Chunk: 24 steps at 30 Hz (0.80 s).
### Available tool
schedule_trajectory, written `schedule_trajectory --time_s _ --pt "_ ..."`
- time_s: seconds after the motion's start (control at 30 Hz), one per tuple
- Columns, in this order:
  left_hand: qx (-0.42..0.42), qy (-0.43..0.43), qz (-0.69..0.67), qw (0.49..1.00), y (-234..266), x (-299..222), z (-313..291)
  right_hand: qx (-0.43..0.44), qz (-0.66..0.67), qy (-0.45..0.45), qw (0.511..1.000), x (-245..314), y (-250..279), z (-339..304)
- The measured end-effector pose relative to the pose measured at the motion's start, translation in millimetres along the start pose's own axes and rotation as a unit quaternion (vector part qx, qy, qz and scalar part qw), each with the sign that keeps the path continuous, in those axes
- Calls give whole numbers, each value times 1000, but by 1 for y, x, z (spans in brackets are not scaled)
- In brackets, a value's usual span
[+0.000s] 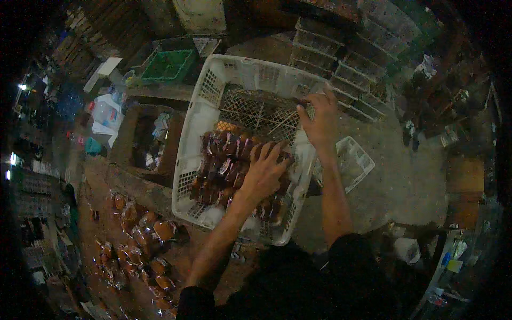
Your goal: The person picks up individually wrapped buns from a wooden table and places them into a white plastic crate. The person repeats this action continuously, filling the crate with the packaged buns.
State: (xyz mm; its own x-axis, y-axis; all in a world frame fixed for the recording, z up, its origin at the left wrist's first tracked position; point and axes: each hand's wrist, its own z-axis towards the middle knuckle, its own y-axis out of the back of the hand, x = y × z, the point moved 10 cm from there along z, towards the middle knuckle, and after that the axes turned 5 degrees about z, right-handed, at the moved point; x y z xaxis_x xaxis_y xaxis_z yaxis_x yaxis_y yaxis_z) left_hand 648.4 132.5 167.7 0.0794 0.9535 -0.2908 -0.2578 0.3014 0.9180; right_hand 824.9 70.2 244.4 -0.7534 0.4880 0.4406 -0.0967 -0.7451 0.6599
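Observation:
A white plastic crate with lattice walls stands before me, partly filled with rows of small brown baked pieces in clear wrappers. My left hand lies over the right part of these rows, fingers spread and touching the wrapped pieces. At the crate's upper right side, my right hand hovers over or rests on the rim; which of these I cannot tell. Its thumb and forefinger are apart, with nothing visible between them. The crate's far part shows its bare lattice floor.
Many more wrapped brown pieces lie loose on the brown surface at lower left. A green crate sits beyond. Stacked pale crates stand at the far right, and another white crate rests on the floor. An open cardboard box is left.

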Motion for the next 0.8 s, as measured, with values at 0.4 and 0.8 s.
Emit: schedule_trajectory --time_s 0.4,0.8 --pt "38 -31 103 993 -28 8 -8 -9 -15 11 1000 -6 0 -4" --pt "252 35 139 957 -93 -1 36 39 8 26 999 -3 -1 -5"
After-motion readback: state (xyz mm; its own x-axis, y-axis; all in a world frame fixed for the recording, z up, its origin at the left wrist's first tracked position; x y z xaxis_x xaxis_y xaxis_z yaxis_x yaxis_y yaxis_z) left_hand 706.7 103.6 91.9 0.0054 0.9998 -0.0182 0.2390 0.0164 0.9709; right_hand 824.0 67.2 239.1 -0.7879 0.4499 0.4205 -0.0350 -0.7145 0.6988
